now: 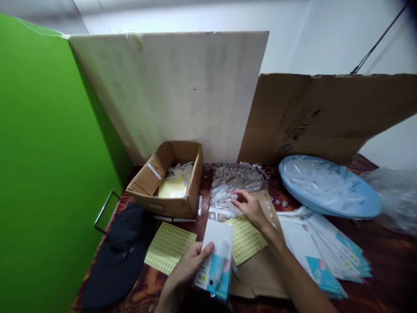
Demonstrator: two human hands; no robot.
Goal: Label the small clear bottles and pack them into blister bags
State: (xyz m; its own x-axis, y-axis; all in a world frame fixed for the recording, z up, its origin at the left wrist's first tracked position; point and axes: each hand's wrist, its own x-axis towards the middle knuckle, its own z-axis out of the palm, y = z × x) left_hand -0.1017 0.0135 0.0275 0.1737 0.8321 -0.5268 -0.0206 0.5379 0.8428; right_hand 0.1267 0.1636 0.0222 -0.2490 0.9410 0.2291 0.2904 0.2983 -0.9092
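Observation:
My left hand (194, 261) grips a clear plastic packet (216, 256) with a white and teal printed card, its thumb lying across the front. A pale, tube-like item shows inside the packet. My right hand (249, 208) is over a pile of small clear plastic pieces (224, 195), with thumb and forefinger closed around one small translucent piece (234, 197). Just below that hand lies a yellow sheet of small printed stickers (246, 241), partly covered by the packet and forearm. A second yellow sticker sheet (170, 247) lies to the left of my left hand.
An open cardboard box (176, 206) holding scraps stands at the back left. On the right, a blue basin (368, 206) is heaped with clear plastic, and printed packets (329, 248) are fanned below it. A black cap (120, 252) lies by the green panel (48, 152).

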